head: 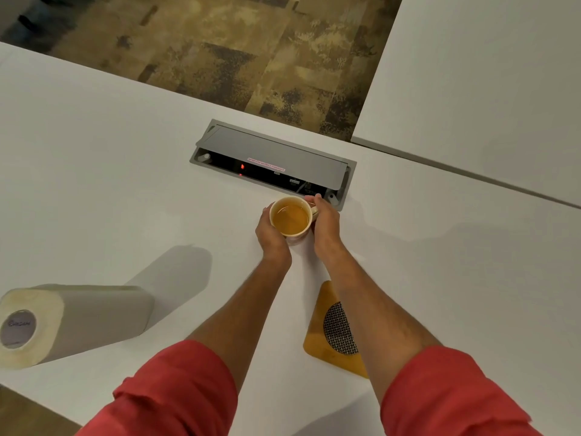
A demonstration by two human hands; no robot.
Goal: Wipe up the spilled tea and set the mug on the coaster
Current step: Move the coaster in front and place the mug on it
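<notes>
A cream mug [290, 217] full of amber tea stands on the white table [94, 190], just in front of the cable box. My left hand [271, 236] wraps around its left side. My right hand [325, 223] curls around its right side, over the handle. An orange-yellow coaster [323, 347] with a dark woven centre lies nearer to me, partly hidden under my right forearm. A roll of paper towel [75, 319] lies on its side at the left. No spilled tea shows on the table.
A grey cable box [273, 162] with its lid raised and a red light inside sits in the table behind the mug. A second white table [487, 89] adjoins at the right. Patterned carpet [235, 45] shows beyond the far edge.
</notes>
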